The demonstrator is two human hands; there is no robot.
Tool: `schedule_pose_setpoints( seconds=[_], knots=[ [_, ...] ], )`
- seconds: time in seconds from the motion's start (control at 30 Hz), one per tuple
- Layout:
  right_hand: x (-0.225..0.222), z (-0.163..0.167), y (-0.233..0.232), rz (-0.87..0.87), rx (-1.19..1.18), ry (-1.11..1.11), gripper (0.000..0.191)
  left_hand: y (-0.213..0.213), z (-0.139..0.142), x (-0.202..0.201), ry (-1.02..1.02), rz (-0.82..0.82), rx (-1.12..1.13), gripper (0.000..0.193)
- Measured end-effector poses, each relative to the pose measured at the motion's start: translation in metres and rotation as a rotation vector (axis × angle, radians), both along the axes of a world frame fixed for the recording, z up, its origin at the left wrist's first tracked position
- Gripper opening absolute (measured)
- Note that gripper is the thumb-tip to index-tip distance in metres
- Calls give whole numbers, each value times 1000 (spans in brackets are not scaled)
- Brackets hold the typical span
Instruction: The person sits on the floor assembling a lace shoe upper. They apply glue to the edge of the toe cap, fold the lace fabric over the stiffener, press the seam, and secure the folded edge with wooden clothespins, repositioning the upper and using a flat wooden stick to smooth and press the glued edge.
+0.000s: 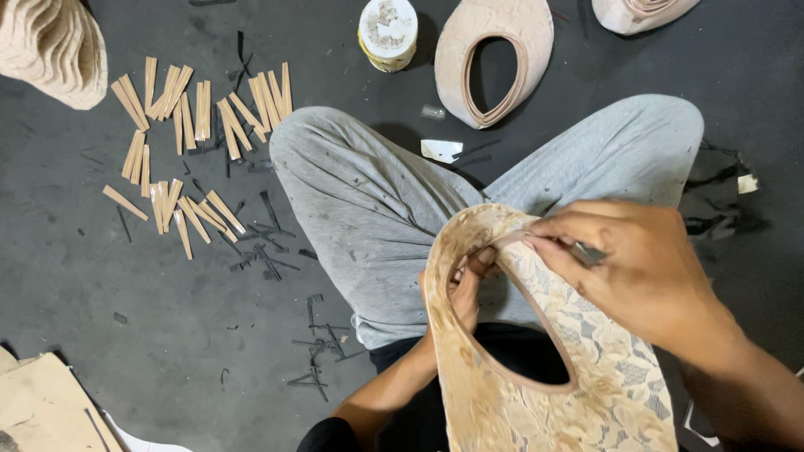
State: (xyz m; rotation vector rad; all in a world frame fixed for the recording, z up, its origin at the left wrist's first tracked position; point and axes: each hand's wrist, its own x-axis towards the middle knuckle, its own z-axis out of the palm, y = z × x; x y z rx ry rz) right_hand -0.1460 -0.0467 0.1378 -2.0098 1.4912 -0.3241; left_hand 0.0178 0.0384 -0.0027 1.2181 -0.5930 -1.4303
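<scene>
A beige lace shoe upper (536, 377) with an oval opening rests over my lap. My left hand (466, 289) reaches up from underneath and grips its inner edge, fingers showing through the opening. My right hand (636, 268) pinches the upper's top rim and holds a small dark metal tool (586, 253) between its fingers, pressed against the edge trim.
Several short tan strips (188, 142) lie scattered on the dark floor at left, with black offcuts (285, 268) nearby. A round tin (388, 32) and another pink upper (494, 59) sit beyond my knees. Stacked uppers (50, 46) are at top left, cardboard (42, 410) at bottom left.
</scene>
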Motion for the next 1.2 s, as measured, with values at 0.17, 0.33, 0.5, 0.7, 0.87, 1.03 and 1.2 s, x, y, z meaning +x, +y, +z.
schedule_pose_setpoints(
  seconds=[0.17,0.33,0.5,0.7,0.87,1.03,1.2],
  knots=[
    [2,-4,-14,-12,23,-55,18,-2,-24,-1,144,-87,105,21],
    [7,-8,-29,21,27,-38,16,-6,-41,-5,137,-28,129,20],
    [9,-9,-35,28,-9,-59,14,-11,-35,-3,145,7,147,20],
    [12,-8,-41,49,12,-85,17,-15,-28,-3,85,2,138,21],
    [13,-6,-43,58,39,-79,17,-16,-25,0,86,0,136,21],
    [12,-6,-42,85,-22,-109,20,-18,-18,-3,116,-10,136,23],
    [11,-8,-45,86,18,-29,20,-22,-7,-7,66,-16,160,22]
  ],
)
